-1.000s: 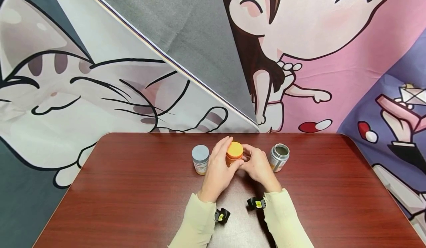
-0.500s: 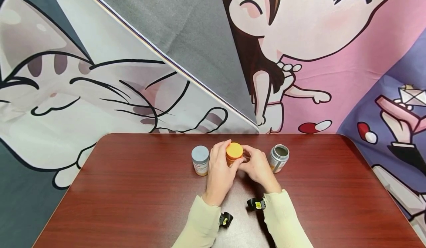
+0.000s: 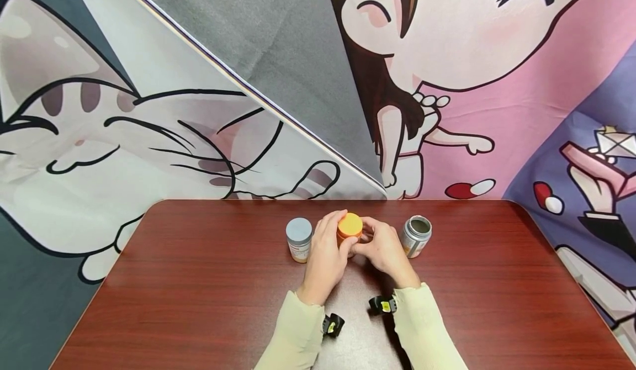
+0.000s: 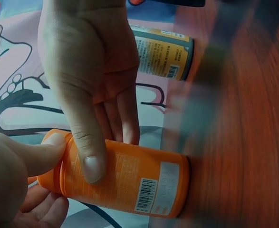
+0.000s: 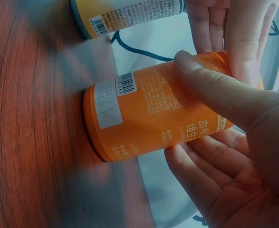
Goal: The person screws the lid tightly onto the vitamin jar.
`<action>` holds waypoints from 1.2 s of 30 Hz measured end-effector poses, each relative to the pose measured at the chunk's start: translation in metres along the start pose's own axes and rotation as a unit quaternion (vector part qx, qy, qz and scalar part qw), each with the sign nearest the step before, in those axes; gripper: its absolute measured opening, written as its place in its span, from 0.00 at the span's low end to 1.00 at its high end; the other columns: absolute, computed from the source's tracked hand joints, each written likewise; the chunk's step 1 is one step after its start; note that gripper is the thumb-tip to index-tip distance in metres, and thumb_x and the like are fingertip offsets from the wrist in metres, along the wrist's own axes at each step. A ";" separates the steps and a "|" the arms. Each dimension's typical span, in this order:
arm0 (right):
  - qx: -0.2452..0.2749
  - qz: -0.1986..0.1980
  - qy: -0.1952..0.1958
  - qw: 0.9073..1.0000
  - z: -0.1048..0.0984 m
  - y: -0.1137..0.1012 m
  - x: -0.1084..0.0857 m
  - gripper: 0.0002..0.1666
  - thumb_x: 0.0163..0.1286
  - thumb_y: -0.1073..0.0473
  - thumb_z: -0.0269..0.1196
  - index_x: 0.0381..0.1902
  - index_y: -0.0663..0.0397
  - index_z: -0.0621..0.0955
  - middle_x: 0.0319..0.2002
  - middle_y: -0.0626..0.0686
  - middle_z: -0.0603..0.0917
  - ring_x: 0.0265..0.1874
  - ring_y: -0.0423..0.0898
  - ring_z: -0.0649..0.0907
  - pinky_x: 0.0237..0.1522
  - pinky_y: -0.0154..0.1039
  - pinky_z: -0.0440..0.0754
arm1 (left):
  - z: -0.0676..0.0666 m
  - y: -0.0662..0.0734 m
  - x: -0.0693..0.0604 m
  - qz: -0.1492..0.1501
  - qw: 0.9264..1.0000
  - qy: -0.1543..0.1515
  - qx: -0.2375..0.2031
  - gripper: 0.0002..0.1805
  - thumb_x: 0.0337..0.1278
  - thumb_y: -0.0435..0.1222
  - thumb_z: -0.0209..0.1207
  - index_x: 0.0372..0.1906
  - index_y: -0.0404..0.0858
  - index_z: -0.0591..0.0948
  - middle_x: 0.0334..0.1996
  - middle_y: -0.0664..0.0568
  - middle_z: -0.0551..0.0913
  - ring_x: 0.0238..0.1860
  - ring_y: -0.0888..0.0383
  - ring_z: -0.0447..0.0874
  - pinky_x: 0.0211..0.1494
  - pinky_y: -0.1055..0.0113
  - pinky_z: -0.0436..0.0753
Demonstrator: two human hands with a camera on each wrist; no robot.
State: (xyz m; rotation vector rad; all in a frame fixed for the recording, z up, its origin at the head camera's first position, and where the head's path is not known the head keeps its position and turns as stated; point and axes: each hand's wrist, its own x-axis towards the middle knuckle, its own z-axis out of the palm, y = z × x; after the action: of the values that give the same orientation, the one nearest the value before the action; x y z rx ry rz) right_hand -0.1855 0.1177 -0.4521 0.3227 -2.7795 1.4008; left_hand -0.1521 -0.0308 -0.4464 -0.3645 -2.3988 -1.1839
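Note:
An orange bottle (image 5: 149,111) with an orange-yellow cap (image 3: 350,224) stands upright on the table between the two hands. My left hand (image 3: 324,262) pinches the cap, with its thumb (image 4: 44,154) on the near side and the other fingers around the back. Lower down, my right hand (image 3: 386,249) holds the bottle's body, its thumb (image 4: 89,152) across the label. A grey-capped bottle (image 3: 299,240) stands just left of the left hand. Right of the right hand stands a grey bottle without a cap (image 3: 416,236), its mouth showing dark inside.
The reddish-brown wooden table (image 3: 199,281) carries the bottles near its back edge. Behind it hangs a cartoon-printed cloth (image 3: 278,38). Small black cameras (image 3: 381,304) sit on both wrists, over the table.
My left hand and forearm have swung slightly right and then back left about the cap. The right hand and the bottles have stayed in place.

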 end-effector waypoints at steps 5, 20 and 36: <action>0.005 -0.003 0.000 1.000 0.000 0.000 0.000 0.32 0.48 0.63 0.79 0.54 0.59 0.83 0.46 0.57 0.89 0.44 0.48 0.88 0.48 0.44 0.84 | -0.002 -0.001 0.001 0.001 1.000 -0.015 -0.006 0.30 0.53 0.32 0.71 0.64 0.34 0.77 0.60 0.46 0.78 0.60 0.50 0.76 0.63 0.54 0.74; -0.015 0.000 -0.002 1.000 0.000 0.001 -0.002 0.31 0.49 0.65 0.77 0.54 0.56 0.84 0.43 0.52 0.89 0.41 0.45 0.86 0.48 0.46 0.83 | -0.004 -0.002 0.002 -0.017 0.999 -0.010 -0.032 0.37 0.48 0.37 0.76 0.66 0.38 0.76 0.64 0.48 0.76 0.65 0.51 0.73 0.67 0.54 0.71; -0.021 0.001 -0.002 1.000 -0.001 0.000 0.000 0.31 0.49 0.64 0.76 0.54 0.56 0.84 0.43 0.52 0.89 0.39 0.43 0.85 0.46 0.43 0.82 | 0.005 -0.002 -0.002 -0.021 0.999 0.029 0.005 0.32 0.50 0.38 0.75 0.63 0.38 0.78 0.56 0.48 0.78 0.57 0.51 0.76 0.61 0.55 0.75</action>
State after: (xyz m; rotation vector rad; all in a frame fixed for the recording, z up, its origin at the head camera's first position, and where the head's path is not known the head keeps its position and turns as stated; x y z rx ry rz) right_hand -0.1852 0.1187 -0.4519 0.3226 -2.8102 1.3406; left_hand -0.1524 -0.0277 -0.4513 -0.2739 -2.3730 -1.1853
